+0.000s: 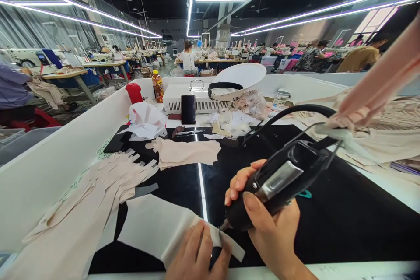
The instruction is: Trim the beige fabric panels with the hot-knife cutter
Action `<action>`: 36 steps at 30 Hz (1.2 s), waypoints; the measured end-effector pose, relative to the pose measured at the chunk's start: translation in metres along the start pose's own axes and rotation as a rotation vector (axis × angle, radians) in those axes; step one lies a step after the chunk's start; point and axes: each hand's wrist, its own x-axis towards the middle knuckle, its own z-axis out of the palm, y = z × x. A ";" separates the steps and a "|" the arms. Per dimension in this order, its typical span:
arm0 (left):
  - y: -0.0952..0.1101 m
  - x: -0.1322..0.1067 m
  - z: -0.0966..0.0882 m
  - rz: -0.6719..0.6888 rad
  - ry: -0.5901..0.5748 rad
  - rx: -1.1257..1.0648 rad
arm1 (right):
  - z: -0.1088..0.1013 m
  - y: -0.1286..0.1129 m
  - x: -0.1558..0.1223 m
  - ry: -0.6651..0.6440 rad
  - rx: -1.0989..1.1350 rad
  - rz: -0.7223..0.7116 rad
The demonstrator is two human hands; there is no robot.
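My right hand [274, 227] is wrapped round a black hand-held power tool [278, 179] with a silver panel and a thick cable. The tool is tilted, its narrow metal tip [225, 226] down at the edge of a pale fabric piece [154, 223]. My left hand [200, 253] holds the fabric beside that tip, fingers on top and thumb near a narrow end strip. A peach cloth strip [380, 70] is tied to the tool's upper end. Whether the tip touches the cloth I cannot make out.
Stacked beige cut pieces [98, 197] lie at left; another beige stack [187, 151] sits further back on the black work surface [344, 218]. Behind are a phone [188, 109], a white box [172, 96], a bottle [157, 87] and scraps [232, 120]. White side walls [65, 153] border the table.
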 end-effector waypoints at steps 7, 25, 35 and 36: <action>0.009 0.002 -0.003 -0.090 -0.035 -0.016 | 0.007 0.006 0.002 -0.033 0.015 0.011; 0.015 -0.023 0.018 -0.201 -0.049 -0.063 | 0.018 0.014 0.005 -0.044 0.032 0.004; 0.015 -0.024 0.020 -0.202 -0.008 -0.064 | 0.021 0.014 0.004 -0.012 -0.039 -0.018; 0.014 -0.024 0.020 -0.201 -0.011 -0.066 | 0.021 0.014 0.004 -0.009 -0.047 -0.021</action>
